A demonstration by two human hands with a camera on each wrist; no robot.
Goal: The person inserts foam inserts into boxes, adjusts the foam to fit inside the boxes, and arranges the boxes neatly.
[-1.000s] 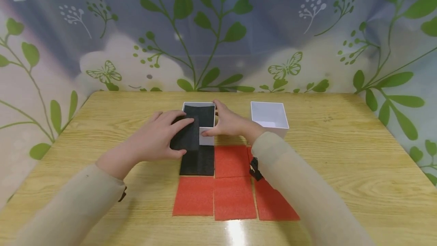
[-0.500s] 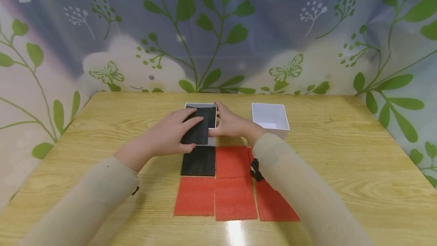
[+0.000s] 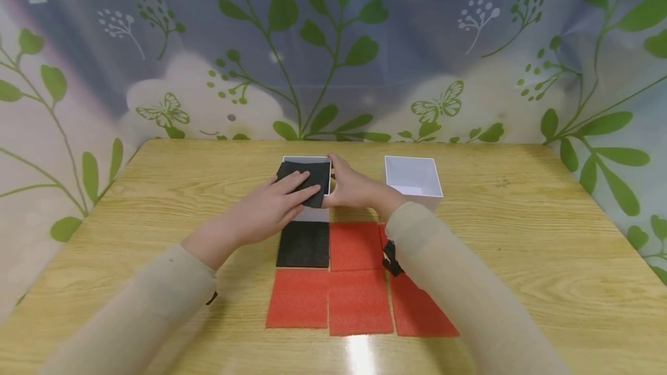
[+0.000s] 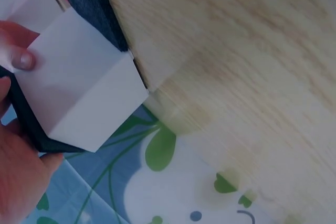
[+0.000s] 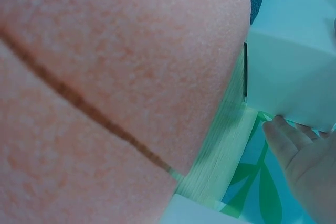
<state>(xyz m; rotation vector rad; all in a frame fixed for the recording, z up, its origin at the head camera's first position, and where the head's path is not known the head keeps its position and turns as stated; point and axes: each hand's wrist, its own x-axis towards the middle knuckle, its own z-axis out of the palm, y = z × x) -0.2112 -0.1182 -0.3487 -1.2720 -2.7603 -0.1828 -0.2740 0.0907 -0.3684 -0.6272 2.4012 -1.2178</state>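
Observation:
A black felt-like square [image 3: 319,173] lies tilted over the top of the left white box [image 3: 318,214]. My left hand [image 3: 276,204] rests on it with spread, mostly straight fingers. From the box's right side, my right hand [image 3: 356,187] grips it, thumb at the near corner and fingers toward the far corner. In the left wrist view, a thumb presses the white box [image 4: 79,66], and fingers [image 4: 18,177] lie at the edge of the black square. The box's inside is mostly hidden beneath the square.
Just in front of the box is another black square [image 3: 302,245]. Several red squares, such as the middle one [image 3: 359,302], lie beside and nearer, one partly under the right sleeve [image 3: 443,259]. A second white box [image 3: 413,175] stands at the right on the wooden table [image 3: 521,219].
My left hand has carried the black square right and away from me, from the box's near left side to over its opening. My right hand keeps its grip on the box.

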